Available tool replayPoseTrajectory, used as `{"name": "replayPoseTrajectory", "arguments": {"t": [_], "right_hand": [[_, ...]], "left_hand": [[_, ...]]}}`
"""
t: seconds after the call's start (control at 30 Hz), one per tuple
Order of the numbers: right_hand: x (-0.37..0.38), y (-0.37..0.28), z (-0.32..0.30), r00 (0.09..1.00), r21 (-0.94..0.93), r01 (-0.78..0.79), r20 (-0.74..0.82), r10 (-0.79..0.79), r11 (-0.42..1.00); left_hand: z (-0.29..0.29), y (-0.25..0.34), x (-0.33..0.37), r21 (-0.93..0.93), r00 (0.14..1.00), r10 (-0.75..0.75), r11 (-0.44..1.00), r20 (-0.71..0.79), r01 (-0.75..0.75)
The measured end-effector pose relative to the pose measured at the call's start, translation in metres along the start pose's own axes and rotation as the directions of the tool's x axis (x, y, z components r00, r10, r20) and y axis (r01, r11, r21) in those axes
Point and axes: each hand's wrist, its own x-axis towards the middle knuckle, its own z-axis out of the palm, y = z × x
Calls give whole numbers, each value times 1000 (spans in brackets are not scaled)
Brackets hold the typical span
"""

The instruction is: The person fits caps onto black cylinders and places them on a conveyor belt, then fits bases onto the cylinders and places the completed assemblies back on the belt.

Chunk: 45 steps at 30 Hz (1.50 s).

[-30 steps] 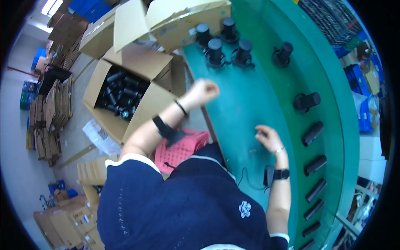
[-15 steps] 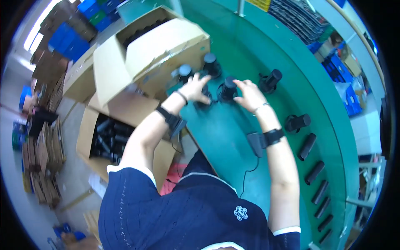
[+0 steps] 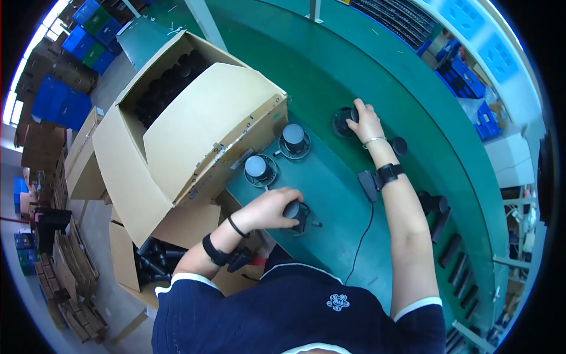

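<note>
My left hand (image 3: 270, 209) is closed around a black round cap-like part (image 3: 292, 210) with a wide ringed base, standing on the green table near its front edge. Further off to the right, my right hand (image 3: 369, 125) grips a similar black part (image 3: 344, 121), its fingers over the raised cylinder. Two more such parts, one (image 3: 257, 168) nearer and one (image 3: 293, 138) farther, stand upright beside the big carton, between it and my hands. Just past my right wrist sits another black part (image 3: 399, 146), partly hidden by the arm.
A large open carton (image 3: 194, 127) full of black parts stands at the left. Below it, another carton (image 3: 125, 253) holds black fittings. Along the right of the table (image 3: 330, 194) lie several black tubes (image 3: 450, 251) and one more part (image 3: 435, 203). A cable (image 3: 370, 221) hangs from my right wrist device.
The view has shifted. My right hand has closed on its part and carried it away and to the right. My left hand has closed on the part nearest me.
</note>
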Motion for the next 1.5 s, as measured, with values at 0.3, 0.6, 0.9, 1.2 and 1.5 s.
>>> {"name": "replayPoseTrajectory", "arguments": {"t": [0.3, 0.6, 0.9, 1.2, 1.5], "right_hand": [[-15, -111, 8, 918, 84, 379, 96, -386, 922], [44, -86, 17, 975, 166, 215, 23, -222, 962], [138, -36, 82, 998, 16, 6, -69, -5, 1000], [33, -148, 21, 872, 506, -58, 446, -204, 861], [-65, -154, 58, 697, 418, 475, 359, -621, 774]], "left_hand": [[-15, -25, -30, -54, 993, -114, 992, -10, 113], [-12, -44, -26, -62, 995, -99, 993, 5, 100], [-7, -56, -48, -159, 992, -120, 981, -50, 111], [-12, -47, -60, -86, 993, -110, 991, -40, 106], [-86, 19, -33, -98, 982, 182, 980, 60, -175]]}}
